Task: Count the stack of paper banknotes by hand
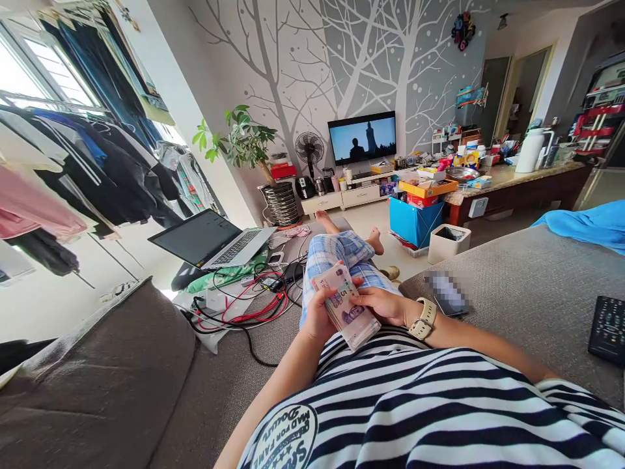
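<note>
A stack of banknotes (355,320) with a "5" printed on the top note is held over my lap, tilted, its near edge close to my striped shirt. My left hand (318,318) grips its left side, with the thumb lying on the top note. From the other side, my right hand (383,303) closes on the right edge, thumb also on the face of the top note. The fingers beneath the stack are largely hidden. A pale-strapped watch (422,319) is on my right wrist.
Left of my legs on the sofa lie tangled cables (254,301) and an open laptop (215,244). To my right are a blurred-out phone (448,294) and a remote control (608,332). Beyond stand a bin (449,243), a blue box (415,223) and a cluttered table (541,179).
</note>
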The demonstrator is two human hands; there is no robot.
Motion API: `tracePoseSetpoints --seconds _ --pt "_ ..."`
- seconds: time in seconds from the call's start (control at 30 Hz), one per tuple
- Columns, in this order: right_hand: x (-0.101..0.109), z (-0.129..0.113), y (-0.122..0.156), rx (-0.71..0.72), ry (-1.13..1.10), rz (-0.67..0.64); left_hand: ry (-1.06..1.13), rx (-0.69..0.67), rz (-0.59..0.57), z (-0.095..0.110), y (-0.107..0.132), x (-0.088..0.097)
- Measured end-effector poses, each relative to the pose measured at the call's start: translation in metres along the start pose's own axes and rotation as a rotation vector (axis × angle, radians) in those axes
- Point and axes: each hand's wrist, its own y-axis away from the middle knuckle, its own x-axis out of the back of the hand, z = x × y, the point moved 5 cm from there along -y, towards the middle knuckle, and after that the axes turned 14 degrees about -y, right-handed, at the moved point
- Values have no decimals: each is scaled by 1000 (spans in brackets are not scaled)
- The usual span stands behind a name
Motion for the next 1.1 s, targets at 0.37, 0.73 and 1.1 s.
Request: tracePoseSetpoints --seconds 0.37,0.73,1.1 --pt "-16 -60 47 652 789 -242 153 -184 39 26 6 -1" --pt "-16 -61 37 604 874 -355 181 -104 88 12 -2 9" --pt "-19 -65 34 664 961 -405 224 -70 151 5 -3 13"
